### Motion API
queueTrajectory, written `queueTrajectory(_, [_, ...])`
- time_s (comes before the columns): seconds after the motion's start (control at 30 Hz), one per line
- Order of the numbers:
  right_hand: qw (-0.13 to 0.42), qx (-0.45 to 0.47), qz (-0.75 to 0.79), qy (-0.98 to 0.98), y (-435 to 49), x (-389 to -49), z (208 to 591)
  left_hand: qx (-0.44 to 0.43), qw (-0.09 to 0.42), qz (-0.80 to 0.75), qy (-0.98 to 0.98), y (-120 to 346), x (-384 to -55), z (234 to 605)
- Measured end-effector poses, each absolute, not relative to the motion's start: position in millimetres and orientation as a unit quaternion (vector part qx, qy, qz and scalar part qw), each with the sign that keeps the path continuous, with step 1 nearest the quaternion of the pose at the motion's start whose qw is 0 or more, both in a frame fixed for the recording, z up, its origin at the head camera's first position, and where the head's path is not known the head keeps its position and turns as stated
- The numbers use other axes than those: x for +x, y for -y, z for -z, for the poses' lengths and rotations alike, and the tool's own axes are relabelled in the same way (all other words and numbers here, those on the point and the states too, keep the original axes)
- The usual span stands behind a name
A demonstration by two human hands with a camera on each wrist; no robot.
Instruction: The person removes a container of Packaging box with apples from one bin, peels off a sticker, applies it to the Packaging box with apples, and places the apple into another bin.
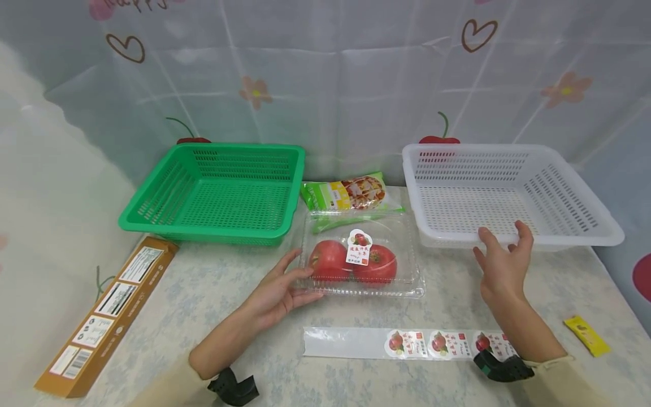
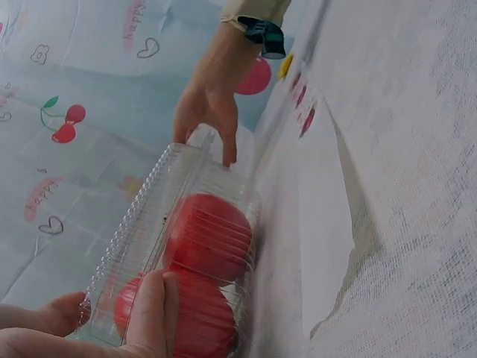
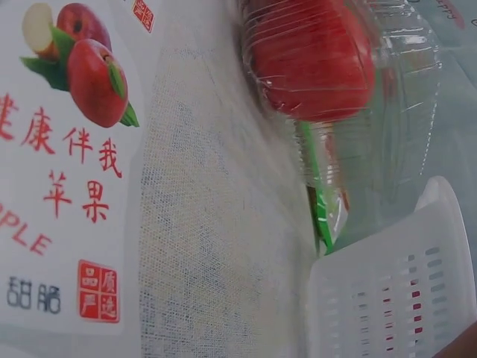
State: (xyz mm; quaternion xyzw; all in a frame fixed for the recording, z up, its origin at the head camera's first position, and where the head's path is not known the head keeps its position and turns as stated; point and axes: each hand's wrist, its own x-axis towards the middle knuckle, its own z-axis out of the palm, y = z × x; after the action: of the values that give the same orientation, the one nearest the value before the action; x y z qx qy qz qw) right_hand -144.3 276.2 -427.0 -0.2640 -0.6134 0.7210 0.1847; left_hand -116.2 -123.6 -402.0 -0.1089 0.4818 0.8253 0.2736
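A clear plastic clamshell container (image 1: 402, 285) holds two red apples (image 1: 329, 260) and has an apple-printed sticker (image 1: 359, 247) on its lid. My left hand (image 1: 277, 291) grips the container's left side, with fingers on both sides of that corner in the left wrist view. Through the plastic, the red apples (image 2: 209, 239) show close beside those fingers. My right hand (image 1: 506, 268) holds nothing. Its fingers are spread and loosely bent, overlapping the front rim of the white basket (image 1: 458, 237) in the head view.
A strip of apple stickers (image 1: 346, 342) lies in front of the container. Behind it sits a green food packet (image 1: 351, 195). A green basket (image 1: 244, 233) stands at the back left, near a long brown box (image 1: 107, 316). Far right lies a small yellow packet (image 1: 586, 336).
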Motion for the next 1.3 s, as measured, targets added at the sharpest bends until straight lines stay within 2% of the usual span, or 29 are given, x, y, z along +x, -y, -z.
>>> queueTrajectory(0.37, [0.177,-0.276,-0.71,0.623,-263.2,-135.7,407.5,-0.095,0.25,-0.832,-0.486,127.1,-98.5,375.4])
queueTrajectory(0.67, [0.197,-0.259,-0.702,0.633,-295.9,-155.9,456.3,-0.066,0.251,-0.827,-0.498,113.8,-104.1,347.6])
queueTrajectory(0.77, [0.198,-0.256,-0.705,0.632,-299.7,-157.6,461.8,-0.054,0.243,-0.827,-0.504,103.1,-111.7,335.0])
queueTrajectory(1.1, [0.176,-0.304,-0.709,0.611,-260.6,-138.8,402.0,-0.045,0.227,-0.862,-0.452,34.1,-150.2,302.8])
queueTrajectory(1.3, [0.173,-0.313,-0.714,0.602,-264.6,-140.0,406.0,-0.069,0.216,-0.868,-0.442,-32.1,-184.3,288.6])
